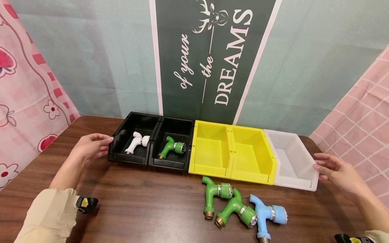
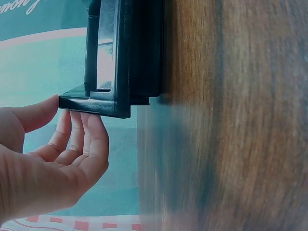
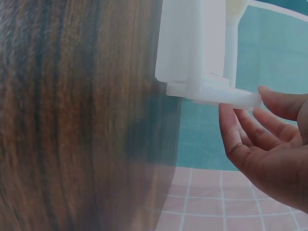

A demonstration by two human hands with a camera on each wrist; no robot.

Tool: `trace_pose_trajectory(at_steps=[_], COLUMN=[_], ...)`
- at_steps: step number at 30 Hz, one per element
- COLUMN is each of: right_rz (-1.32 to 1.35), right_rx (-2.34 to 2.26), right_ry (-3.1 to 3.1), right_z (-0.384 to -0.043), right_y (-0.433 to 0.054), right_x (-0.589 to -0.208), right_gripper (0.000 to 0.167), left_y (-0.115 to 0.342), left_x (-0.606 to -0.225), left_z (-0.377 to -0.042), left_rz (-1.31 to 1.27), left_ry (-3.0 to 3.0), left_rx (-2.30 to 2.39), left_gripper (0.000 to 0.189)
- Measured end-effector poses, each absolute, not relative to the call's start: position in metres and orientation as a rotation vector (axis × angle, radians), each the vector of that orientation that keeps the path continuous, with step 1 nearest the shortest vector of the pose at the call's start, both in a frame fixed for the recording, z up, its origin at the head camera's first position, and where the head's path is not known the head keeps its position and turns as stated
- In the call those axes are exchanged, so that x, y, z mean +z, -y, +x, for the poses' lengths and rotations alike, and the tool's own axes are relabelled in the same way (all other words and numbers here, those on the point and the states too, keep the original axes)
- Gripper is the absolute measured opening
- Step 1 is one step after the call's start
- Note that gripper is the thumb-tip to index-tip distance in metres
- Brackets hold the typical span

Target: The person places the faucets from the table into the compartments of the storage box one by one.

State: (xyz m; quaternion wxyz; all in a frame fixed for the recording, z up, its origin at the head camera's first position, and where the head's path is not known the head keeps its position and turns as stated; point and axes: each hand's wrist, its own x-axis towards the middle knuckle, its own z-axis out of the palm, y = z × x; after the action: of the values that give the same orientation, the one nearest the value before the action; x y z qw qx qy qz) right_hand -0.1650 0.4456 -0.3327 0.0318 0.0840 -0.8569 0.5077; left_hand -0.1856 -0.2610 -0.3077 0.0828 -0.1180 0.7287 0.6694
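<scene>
At the left end of a row of bins, my left hand touches the outer side of a black bin; the left wrist view puts its thumb at the rim and its fingertips on the side wall. A white tap lies inside that bin. The second black bin holds a green tap. At the other end, my right hand touches the outer side of a white bin, thumb at the rim and bent fingers against the wall in the right wrist view. Neither hand wraps round its bin.
Two yellow bins stand between the black and white ones. In front, on the wooden table, lie two green taps and a light blue tap. Behind the row hangs a printed curtain.
</scene>
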Motion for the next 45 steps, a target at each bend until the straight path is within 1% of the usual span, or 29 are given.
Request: trace_pose_trajectory(at_steps=[6, 11, 16, 23, 32, 40, 45], right_rz=[0.230, 0.279, 0.332, 0.298, 0.275, 0.440, 0.491], right_rx=[1.504, 1.487, 1.499, 1.405, 1.398, 1.387, 1.361], right_ry=[2.676, 2.672, 2.609, 2.597, 2.649, 2.722, 2.774], right_z=[-0.159, -0.152, -0.149, -0.146, -0.138, -0.130, -0.125], right_y=[-0.435, -0.428, -0.428, -0.420, -0.409, -0.399, -0.394], right_x=[-0.319, -0.306, -0.295, -0.284, -0.276, -0.280, -0.288], right_gripper=[0.039, 0.043, 0.043, 0.040, 0.035, 0.043, 0.048], left_y=[0.261, 0.261, 0.261, 0.262, 0.263, 0.263, 0.263], left_x=[-0.308, -0.308, -0.309, -0.310, -0.313, -0.315, -0.314], left_z=[-0.186, -0.185, -0.185, -0.185, -0.187, -0.187, -0.187], left_rz=[-0.353, -0.348, -0.346, -0.337, -0.282, -0.286, -0.289], left_ry=[-2.180, -2.189, -2.190, -2.202, -2.215, -2.219, -2.219], left_rx=[2.003, 2.003, 1.996, 1.988, 2.000, 1.999, 1.993], left_gripper=[0.010, 0.015, 0.014, 0.013, 0.011, 0.012, 0.008])
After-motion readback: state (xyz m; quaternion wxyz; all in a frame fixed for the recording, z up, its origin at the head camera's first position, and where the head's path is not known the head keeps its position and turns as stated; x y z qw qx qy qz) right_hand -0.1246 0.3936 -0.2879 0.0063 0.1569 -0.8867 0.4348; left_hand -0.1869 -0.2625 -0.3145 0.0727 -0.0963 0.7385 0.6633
